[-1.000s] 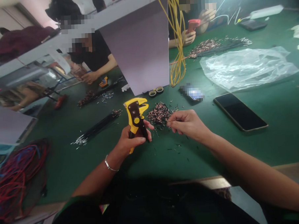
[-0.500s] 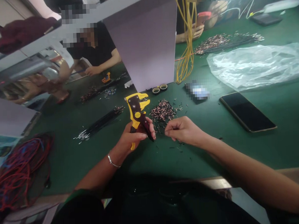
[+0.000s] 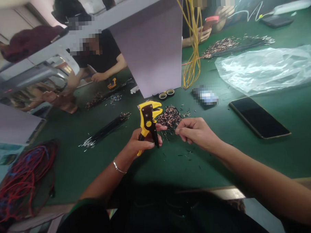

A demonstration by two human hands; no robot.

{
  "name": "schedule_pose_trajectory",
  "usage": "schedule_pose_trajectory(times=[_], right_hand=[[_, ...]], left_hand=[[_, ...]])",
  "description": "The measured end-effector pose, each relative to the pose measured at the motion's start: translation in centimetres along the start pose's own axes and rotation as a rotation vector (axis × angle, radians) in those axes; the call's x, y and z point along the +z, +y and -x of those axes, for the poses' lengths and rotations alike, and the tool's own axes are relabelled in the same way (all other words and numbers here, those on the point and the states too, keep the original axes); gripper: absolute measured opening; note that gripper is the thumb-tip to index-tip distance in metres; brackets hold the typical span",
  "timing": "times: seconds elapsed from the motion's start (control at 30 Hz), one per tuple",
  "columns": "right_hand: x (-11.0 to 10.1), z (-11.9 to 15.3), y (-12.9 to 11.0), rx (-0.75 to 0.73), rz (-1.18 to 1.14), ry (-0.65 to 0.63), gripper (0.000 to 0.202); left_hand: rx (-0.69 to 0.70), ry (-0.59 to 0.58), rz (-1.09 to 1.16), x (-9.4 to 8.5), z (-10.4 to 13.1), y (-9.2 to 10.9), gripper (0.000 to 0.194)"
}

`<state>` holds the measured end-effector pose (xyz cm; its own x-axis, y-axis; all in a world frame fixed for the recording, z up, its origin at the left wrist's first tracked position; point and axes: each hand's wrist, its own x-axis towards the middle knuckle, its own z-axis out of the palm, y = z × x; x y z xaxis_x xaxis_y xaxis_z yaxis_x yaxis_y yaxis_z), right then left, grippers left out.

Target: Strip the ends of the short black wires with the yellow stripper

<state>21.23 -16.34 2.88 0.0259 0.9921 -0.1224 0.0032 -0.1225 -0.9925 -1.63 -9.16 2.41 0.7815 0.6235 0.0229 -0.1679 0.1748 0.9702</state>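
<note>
Wrapped round the handles of a yellow and black wire stripper [image 3: 148, 123] is my left hand [image 3: 142, 141], one finger stretched out to the right. The tool's jaws point up and away from me. My right hand [image 3: 193, 128] is closed in a pinch just right of it; whatever lies between the fingertips is too small to make out. Behind both hands a heap of short black wire pieces with copper ends [image 3: 170, 116] rests on the green table [image 3: 158, 174]. A bundle of black wires [image 3: 107, 129] with stripped ends lies to the left.
A phone [image 3: 260, 117] and a clear plastic bag [image 3: 269, 68] lie at the right. Two tape rolls [image 3: 166, 94] sit by a grey partition [image 3: 152, 51], where yellow cables [image 3: 192, 53] hang. Red and blue cables [image 3: 24, 180] are coiled at left. Other people sit across the table.
The wire stripper has turned more upright and shifted slightly right. A finger of my left hand has stretched out. My right hand, still pinched, has moved slightly right.
</note>
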Motion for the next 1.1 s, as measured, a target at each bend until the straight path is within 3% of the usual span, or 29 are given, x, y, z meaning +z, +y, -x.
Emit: schedule_pose_trajectory(times=[0.23,0.6,0.83,1.1], right_hand=[[0.1,0.4,-0.2,-0.079,-0.028,0.076,0.019],[0.8,1.2,-0.8,-0.093,-0.008,0.002,0.022],[1.2,1.6,-1.3,-0.087,-0.054,-0.091,0.028],[1.5,1.4,-0.9,-0.082,-0.08,-0.136,0.026]], left_hand=[[-0.006,-0.063,0.073,0.2,0.0,-0.8,0.06],[-0.048,-0.105,0.032,1.1,0.2,-0.7,0.059],[-0.044,-0.173,-0.082,1.2,0.3,-0.7,0.047],[-0.039,-0.126,-0.14,1.4,0.6,-0.8,0.042]])
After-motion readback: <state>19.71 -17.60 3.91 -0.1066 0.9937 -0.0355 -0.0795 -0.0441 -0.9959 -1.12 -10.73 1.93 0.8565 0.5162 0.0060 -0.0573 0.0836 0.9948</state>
